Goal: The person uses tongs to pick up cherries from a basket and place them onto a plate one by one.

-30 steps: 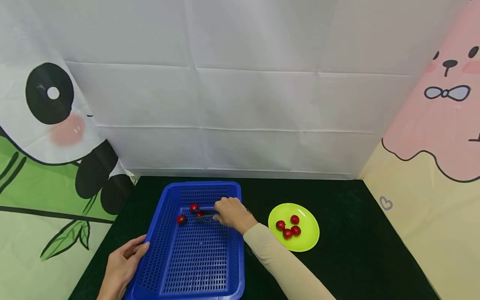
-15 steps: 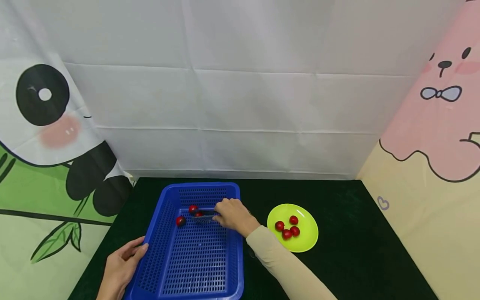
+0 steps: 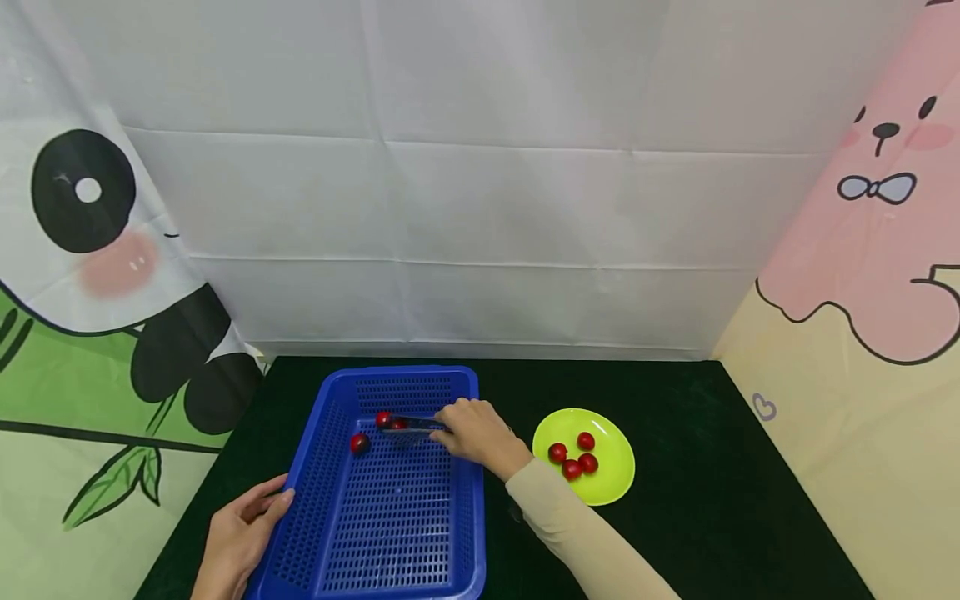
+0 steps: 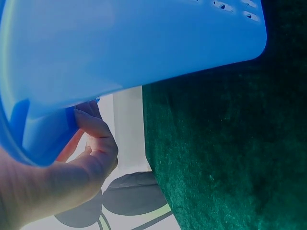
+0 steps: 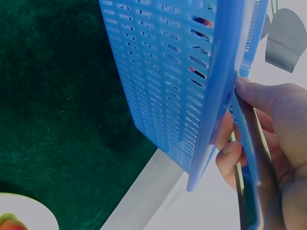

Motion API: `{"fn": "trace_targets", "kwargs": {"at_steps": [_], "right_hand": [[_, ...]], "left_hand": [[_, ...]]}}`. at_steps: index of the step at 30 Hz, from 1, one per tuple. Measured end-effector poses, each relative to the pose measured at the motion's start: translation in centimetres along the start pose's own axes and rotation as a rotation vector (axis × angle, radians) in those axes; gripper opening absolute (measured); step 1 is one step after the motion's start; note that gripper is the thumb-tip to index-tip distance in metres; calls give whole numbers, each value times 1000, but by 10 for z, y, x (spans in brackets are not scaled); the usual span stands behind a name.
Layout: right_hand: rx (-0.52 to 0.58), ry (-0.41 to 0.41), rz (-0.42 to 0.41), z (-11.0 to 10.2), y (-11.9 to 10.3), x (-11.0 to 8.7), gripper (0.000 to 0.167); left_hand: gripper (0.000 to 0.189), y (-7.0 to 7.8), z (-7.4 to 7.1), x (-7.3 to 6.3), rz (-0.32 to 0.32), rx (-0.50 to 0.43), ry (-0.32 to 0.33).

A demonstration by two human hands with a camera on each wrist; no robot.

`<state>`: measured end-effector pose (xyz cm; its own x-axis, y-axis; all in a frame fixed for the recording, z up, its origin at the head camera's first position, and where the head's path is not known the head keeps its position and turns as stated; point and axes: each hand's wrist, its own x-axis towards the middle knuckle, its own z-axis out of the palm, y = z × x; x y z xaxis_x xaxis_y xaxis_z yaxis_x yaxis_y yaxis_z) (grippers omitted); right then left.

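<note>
My right hand (image 3: pixel 480 433) grips metal tongs (image 5: pixel 259 158) and reaches over the right rim of a blue perforated basket (image 3: pixel 390 533). Inside, near the far end, the tongs' tips lie on either side of a small red fruit (image 3: pixel 399 424) like a cherry tomato; whether they squeeze it cannot be told. Another red fruit (image 3: pixel 383 419) sits right beside it, and a darker one (image 3: pixel 360 443) lies a little nearer. My left hand (image 3: pixel 243 529) holds the basket's left rim, its thumb and fingers pinching the edge in the left wrist view.
Right of the basket stands a yellow-green plate (image 3: pixel 611 475) with several red fruits (image 3: pixel 572 470) on it. A dark green cloth (image 3: pixel 712 500) covers the table. White (image 3: pixel 487 208) and cartoon-printed curtains hang behind and at the sides.
My right hand has drawn slightly to the right, so more of the tongs shows. Their tips stay at the same fruit. My left hand keeps its hold on the rim.
</note>
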<state>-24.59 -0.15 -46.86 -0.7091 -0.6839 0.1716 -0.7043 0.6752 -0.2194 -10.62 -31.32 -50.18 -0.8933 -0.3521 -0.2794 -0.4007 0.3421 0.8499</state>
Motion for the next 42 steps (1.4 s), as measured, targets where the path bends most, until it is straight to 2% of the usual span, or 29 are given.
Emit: {"fn": "trace_targets", "kwargs": {"at_steps": [7,16,29,36,42], "right_hand": [[54,33,-11,-3,1,-7,21],[113,38,30,-4,5,-17,33],[217,94,10,-11,11,-33,27],[273,117,20,-12,13,-44,32],[278,148,18,-13,16,-54,32]], "left_hand": [[64,0,0,0,2,-4,-2],[64,0,0,-1,1,-2,-8],[65,-2,0,0,-11,-19,-18],[65,-1,0,0,-8,-15,-13],[65,-1,-1,0,-1,-16,-19]]}}
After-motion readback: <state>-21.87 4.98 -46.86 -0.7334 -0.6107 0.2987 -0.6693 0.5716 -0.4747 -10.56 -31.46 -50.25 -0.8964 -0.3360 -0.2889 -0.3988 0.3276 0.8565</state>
